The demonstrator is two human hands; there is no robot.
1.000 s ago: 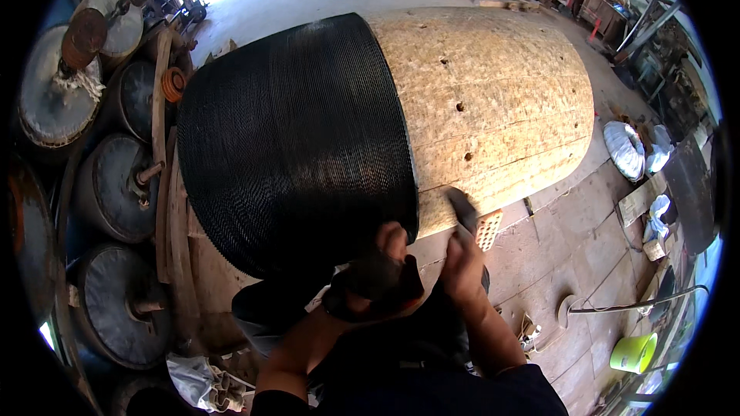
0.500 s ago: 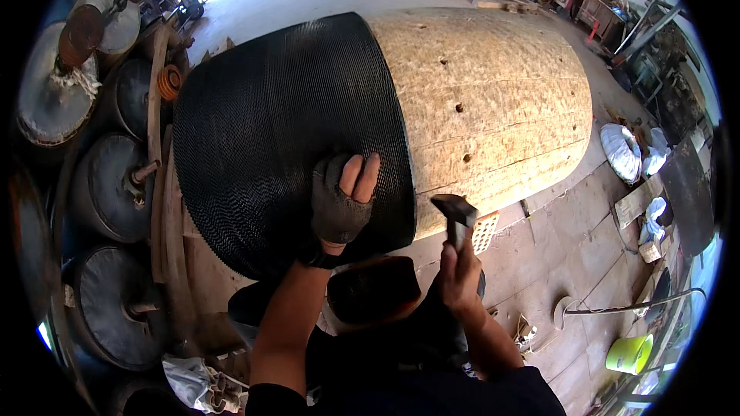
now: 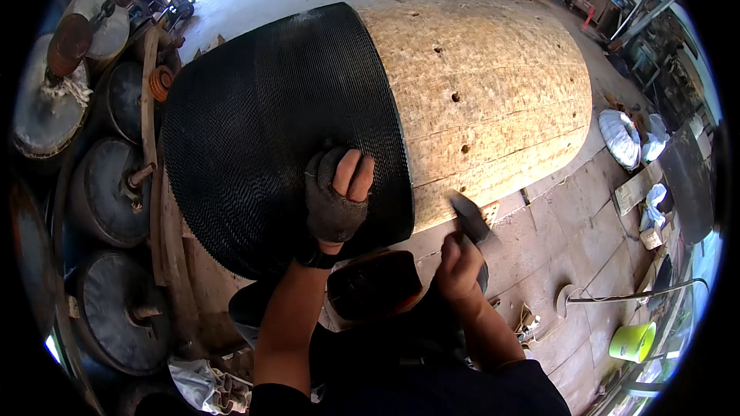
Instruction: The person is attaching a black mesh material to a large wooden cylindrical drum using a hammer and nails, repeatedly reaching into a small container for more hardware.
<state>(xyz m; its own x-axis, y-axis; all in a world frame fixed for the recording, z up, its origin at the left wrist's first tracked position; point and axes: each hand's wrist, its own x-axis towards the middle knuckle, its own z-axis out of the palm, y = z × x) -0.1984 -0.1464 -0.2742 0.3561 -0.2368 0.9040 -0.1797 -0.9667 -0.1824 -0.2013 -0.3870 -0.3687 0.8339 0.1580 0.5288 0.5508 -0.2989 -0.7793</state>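
Note:
A large barrel-shaped drum lies across the view. Its left part is wrapped in black, finely ridged sheeting; its right part is bare tan wood with several dark holes. My left hand, in a dark fingerless glove, rests on the black ridged side with its fingers curled in. Whatever its fingertips pinch is hidden from me. To the right, below the bare wood's near edge, my right hand grips a hammer. The hammer's head is smeared by motion and apart from the drum.
Several dark round drums with shafts stand along the left, beside long wooden planks. A dark open box sits between my arms. On the right are white sacks, a yellow-green bucket and a rod on a round base.
The hammer has tilted to the right, and its head now blurs. My left hand keeps its place on the black sheeting. The whole view has shifted slightly.

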